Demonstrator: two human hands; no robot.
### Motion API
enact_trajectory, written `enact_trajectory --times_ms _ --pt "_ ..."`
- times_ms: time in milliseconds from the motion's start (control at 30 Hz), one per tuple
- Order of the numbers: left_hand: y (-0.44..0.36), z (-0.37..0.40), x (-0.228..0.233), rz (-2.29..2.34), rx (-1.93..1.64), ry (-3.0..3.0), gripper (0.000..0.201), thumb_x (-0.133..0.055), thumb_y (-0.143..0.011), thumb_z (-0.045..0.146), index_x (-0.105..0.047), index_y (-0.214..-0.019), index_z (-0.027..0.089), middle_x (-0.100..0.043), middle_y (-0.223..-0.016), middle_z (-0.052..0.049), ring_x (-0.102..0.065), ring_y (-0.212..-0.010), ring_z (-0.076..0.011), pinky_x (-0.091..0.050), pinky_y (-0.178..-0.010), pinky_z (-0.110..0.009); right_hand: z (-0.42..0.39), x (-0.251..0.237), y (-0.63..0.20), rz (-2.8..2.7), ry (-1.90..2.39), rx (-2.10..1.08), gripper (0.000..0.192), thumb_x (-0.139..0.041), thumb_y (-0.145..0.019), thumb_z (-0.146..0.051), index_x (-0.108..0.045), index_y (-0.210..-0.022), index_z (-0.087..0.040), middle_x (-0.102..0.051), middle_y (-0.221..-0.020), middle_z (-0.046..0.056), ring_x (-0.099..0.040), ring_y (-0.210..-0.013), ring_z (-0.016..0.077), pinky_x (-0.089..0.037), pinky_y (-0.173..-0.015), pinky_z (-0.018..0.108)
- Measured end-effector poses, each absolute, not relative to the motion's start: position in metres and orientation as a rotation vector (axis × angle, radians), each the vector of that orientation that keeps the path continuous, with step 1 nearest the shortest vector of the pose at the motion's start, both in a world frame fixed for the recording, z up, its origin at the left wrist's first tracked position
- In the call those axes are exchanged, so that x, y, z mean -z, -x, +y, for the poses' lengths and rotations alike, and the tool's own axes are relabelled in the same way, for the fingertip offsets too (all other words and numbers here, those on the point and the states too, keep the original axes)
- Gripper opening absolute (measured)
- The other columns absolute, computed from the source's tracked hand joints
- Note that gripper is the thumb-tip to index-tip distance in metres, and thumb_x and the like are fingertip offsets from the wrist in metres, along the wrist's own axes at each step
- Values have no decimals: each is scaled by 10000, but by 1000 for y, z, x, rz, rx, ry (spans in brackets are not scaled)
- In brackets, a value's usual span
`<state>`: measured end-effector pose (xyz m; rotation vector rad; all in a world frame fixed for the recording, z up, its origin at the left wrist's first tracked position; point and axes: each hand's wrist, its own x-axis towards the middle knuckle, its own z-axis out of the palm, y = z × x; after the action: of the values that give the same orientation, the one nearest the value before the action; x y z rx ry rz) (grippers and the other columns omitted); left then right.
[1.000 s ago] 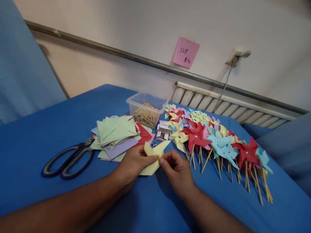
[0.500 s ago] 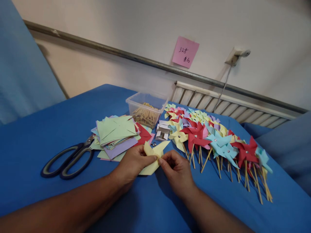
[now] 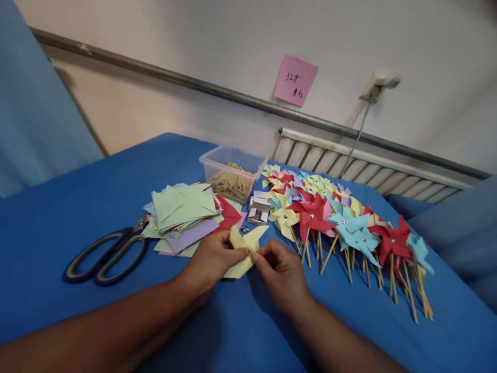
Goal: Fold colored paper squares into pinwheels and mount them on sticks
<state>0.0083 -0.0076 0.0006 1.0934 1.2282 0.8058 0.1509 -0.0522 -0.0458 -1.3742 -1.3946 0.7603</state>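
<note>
A pale yellow paper pinwheel (image 3: 248, 241), partly folded, is held up between my hands just above the blue cloth. My left hand (image 3: 209, 259) grips it from the left, thumb pressed on its middle. From the right, my right hand (image 3: 281, 272) pinches its edge near the centre with thumb and forefinger; whether a pin is between those fingertips I cannot make out. Behind the pinwheel lie a few small metal pins (image 3: 244, 229) and an opened small white box (image 3: 259, 210). To the left is a stack of cut coloured paper sheets (image 3: 184, 207), green on top.
Large dark-handled scissors (image 3: 104, 259) lie left of the paper, blades under the stack. A clear plastic box (image 3: 229, 171) of wooden sticks stands behind. Many finished pinwheels on sticks (image 3: 312, 215) spread along the right. A wall with a rail (image 3: 186, 83) and radiator (image 3: 310, 155) borders the back.
Both hands stay on the yellow pinwheel with almost the same grip. The whole view has shifted very slightly.
</note>
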Motion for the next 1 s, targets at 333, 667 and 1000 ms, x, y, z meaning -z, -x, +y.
enact_trajectory --times_ms 333,667,1000 --pt "-7 -6 2 1202 -793 -1054 240 -793 -555 261 -647 -712 152 -671 -595 18 -583 -535 -139 -413 -523 -230 -50 49 -149 -1302 1337 -834 191 -636 -831 -323 -577 -713 -186 -509 -563 -56 -432 -511 93 -327 -480 213" --pt "-6 -4 1 1181 -776 -1043 230 -800 -572 263 -658 -720 159 -694 -633 10 -618 -557 -155 -439 -550 -245 -56 40 -151 -1448 1386 -717 193 -513 -915 -317 -587 -785 -196 -540 -651 -29 -479 -600 122 -353 -552 236" --pt "-6 -5 2 1184 -765 -984 249 -811 -573 240 -659 -749 148 -700 -637 5 -617 -563 -147 -442 -553 -237 -55 44 -152 -1435 1429 -735 161 -549 -886 -300 -593 -777 -191 -531 -611 -45 -471 -565 114 -349 -534 227"
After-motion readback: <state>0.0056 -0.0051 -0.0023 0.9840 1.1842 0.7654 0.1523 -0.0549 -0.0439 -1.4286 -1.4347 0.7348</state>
